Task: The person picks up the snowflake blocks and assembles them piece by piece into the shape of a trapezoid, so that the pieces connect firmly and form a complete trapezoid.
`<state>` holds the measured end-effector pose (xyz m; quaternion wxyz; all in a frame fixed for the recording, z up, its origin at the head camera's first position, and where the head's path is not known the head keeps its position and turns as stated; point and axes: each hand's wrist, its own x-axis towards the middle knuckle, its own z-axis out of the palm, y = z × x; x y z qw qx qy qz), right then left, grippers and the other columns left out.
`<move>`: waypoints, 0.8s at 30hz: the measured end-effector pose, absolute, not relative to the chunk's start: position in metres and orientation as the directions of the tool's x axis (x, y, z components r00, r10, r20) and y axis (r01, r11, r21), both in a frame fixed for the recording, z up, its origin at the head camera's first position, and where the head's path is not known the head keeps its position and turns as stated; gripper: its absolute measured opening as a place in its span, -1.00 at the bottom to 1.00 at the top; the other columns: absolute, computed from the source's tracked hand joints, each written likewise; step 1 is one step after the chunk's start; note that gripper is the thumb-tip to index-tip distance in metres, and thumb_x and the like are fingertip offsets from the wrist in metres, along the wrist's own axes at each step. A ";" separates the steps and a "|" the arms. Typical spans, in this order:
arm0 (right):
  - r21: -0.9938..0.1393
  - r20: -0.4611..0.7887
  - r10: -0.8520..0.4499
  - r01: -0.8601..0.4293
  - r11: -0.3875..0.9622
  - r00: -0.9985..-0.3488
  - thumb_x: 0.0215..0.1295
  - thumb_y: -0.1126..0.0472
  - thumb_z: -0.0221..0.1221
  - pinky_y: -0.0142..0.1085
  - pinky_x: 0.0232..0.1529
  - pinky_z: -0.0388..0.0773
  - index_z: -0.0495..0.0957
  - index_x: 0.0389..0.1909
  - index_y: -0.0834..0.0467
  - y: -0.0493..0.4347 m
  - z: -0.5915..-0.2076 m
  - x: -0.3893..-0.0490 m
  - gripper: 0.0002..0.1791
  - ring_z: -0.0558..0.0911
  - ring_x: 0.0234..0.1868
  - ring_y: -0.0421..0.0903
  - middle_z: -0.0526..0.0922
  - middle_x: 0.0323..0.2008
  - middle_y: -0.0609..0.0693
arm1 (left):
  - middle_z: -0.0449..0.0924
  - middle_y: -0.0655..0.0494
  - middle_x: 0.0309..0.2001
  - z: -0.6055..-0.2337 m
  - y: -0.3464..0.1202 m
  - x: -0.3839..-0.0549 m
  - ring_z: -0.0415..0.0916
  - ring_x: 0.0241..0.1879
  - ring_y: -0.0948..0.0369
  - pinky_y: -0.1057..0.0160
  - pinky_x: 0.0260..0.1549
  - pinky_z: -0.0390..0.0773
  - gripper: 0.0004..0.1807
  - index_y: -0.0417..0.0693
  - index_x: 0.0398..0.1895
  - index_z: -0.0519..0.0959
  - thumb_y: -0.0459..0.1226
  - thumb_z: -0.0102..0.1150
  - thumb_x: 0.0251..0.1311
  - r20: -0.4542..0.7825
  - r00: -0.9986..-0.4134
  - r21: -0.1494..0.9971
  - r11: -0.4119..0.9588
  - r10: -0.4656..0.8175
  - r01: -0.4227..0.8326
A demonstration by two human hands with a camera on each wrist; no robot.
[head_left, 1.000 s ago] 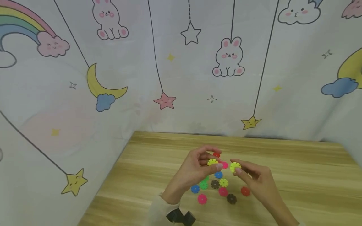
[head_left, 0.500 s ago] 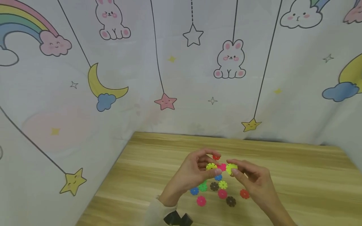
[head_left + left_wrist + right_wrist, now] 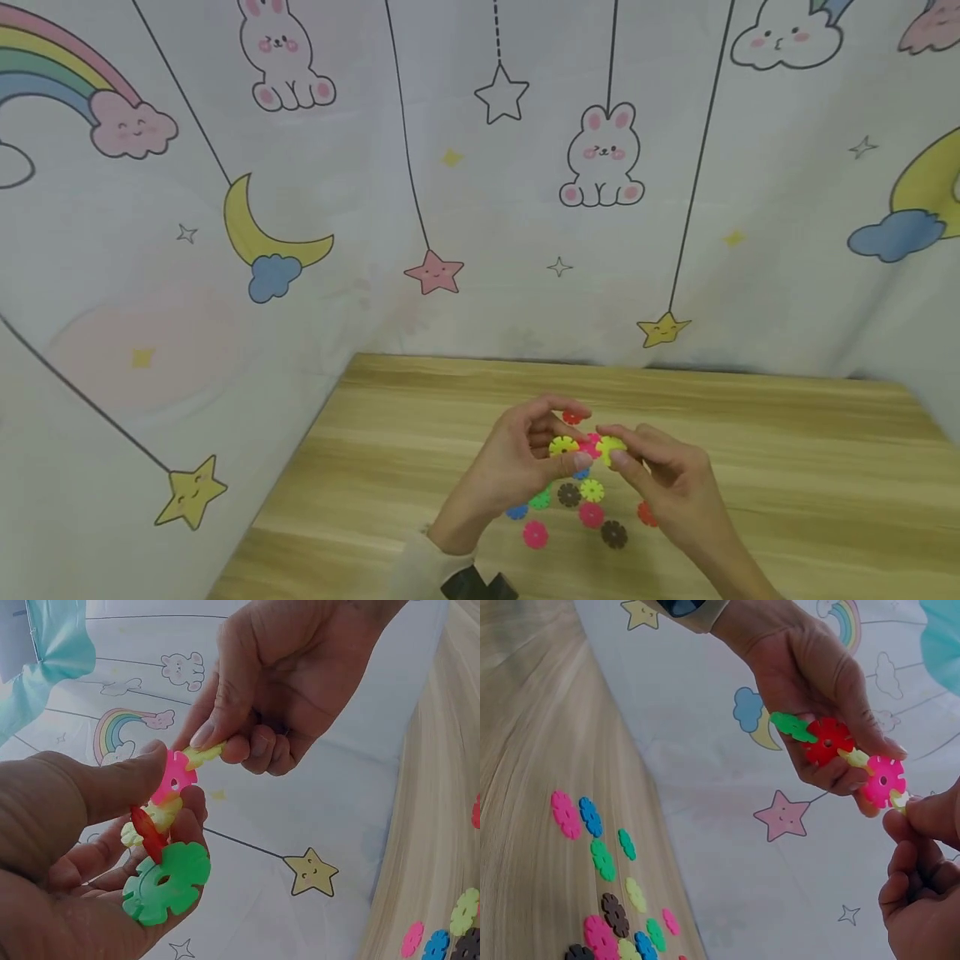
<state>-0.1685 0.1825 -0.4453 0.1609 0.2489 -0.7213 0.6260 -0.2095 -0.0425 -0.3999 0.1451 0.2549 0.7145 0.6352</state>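
Left hand [image 3: 517, 450] and right hand [image 3: 678, 471] hung close together over the wooden table [image 3: 825, 483] in the head view, the left gripping a chain of notched discs [image 3: 591, 447] and the right pinching a yellow end disc [image 3: 611, 451] at its right. Beside that end sat a pink chain disc [image 3: 593, 441], then a yellow middle disc [image 3: 564, 447] by the left hand's fingers. Below and nearer lay loose pieces: a green disc [image 3: 540, 499], a pale yellow disc [image 3: 592, 491], a brown disc [image 3: 569, 495], a near pink disc [image 3: 536, 535] and, off to the right, a loose red disc [image 3: 647, 514] partly covered by the right hand.

From the left wrist, more of the chain showed: a green chain disc [image 3: 166, 883] at one end, a red chain disc [image 3: 148, 835] crossing it, then the yellow and the pink. The right thumb and finger held the end disc against the pink one's edge; whether it was fully seated in a slot could not be told.

From the right wrist, the same order appeared, with the red lying across the left fingers. Four discs looked joined and the fifth seemed in the middle of being fitted, while many others lay unattached on the table.
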 end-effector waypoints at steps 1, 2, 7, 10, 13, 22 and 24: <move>-0.821 0.550 -0.157 -0.565 0.079 -0.820 0.45 0.63 0.14 -0.36 -0.30 0.52 0.66 0.19 0.45 0.182 -0.447 -0.169 -0.64 0.45 -0.35 -0.16 0.48 -0.46 -0.04 | 0.76 -0.28 0.01 -0.401 -0.042 -0.209 0.71 -0.26 0.41 0.48 -0.33 0.56 -0.51 0.02 0.31 0.61 -0.38 0.45 0.33 0.118 -0.830 0.982 0.059 0.545 0.179; -0.818 0.558 -0.157 -0.572 0.064 -0.815 0.43 0.64 0.13 -0.35 -0.32 0.51 0.65 0.18 0.47 0.181 -0.448 -0.169 -0.64 0.42 -0.36 -0.14 0.45 -0.47 -0.04 | 0.77 -0.28 0.00 -0.401 -0.042 -0.208 0.70 -0.28 0.41 0.48 -0.36 0.53 -0.51 0.02 0.30 0.61 -0.38 0.45 0.33 0.120 -0.833 0.982 0.060 0.541 0.180; -0.801 0.585 -0.170 -0.597 0.033 -0.793 0.38 0.69 0.14 -0.29 -0.47 0.39 0.65 0.17 0.50 0.178 -0.453 -0.171 -0.62 0.29 -0.44 -0.07 0.29 -0.52 -0.03 | 0.78 -0.24 -0.05 -0.405 -0.041 -0.208 0.72 -0.30 0.39 0.47 -0.37 0.54 -0.50 0.08 0.26 0.63 -0.40 0.48 0.29 0.115 -0.838 0.981 0.073 0.533 0.181; -0.799 0.580 -0.166 -0.597 0.079 -0.798 0.38 0.68 0.15 -0.29 -0.50 0.36 0.67 0.19 0.46 0.178 -0.452 -0.171 -0.60 0.28 -0.46 -0.10 0.28 -0.52 -0.06 | 0.80 -0.21 -0.05 -0.406 -0.042 -0.210 0.71 -0.32 0.38 0.46 -0.36 0.55 -0.50 0.10 0.27 0.63 -0.38 0.49 0.29 0.098 -0.839 0.983 0.078 0.535 0.165; -0.806 0.556 -0.164 -0.577 0.132 -0.814 0.44 0.61 0.16 -0.34 -0.41 0.45 0.64 0.27 0.39 0.177 -0.449 -0.171 -0.58 0.36 -0.42 -0.15 0.39 -0.48 -0.09 | 0.80 -0.21 -0.02 -0.405 -0.045 -0.212 0.69 -0.33 0.36 0.44 -0.35 0.57 -0.49 0.09 0.29 0.62 -0.37 0.48 0.31 0.092 -0.849 0.987 0.068 0.520 0.149; -0.888 0.419 -0.078 -0.426 0.173 -0.905 0.50 0.42 0.26 -0.44 -0.01 0.73 0.75 0.02 0.26 0.175 -0.439 -0.164 -0.82 0.77 -0.14 -0.21 0.82 -0.15 -0.14 | 0.78 -0.18 0.07 -0.403 -0.050 -0.214 0.74 -0.15 0.27 0.37 -0.17 0.63 -0.47 0.16 0.36 0.56 -0.28 0.45 0.37 0.087 -0.847 0.986 0.074 0.525 0.147; -0.893 0.409 -0.095 -0.419 0.164 -0.908 0.50 0.41 0.26 -0.43 0.00 0.73 0.74 -0.01 0.26 0.177 -0.438 -0.163 -0.84 0.78 -0.14 -0.20 0.83 -0.16 -0.14 | 0.79 -0.14 0.08 -0.403 -0.048 -0.214 0.74 -0.08 0.26 0.36 -0.10 0.65 -0.49 0.19 0.35 0.56 -0.26 0.45 0.38 0.086 -0.841 0.983 0.091 0.534 0.158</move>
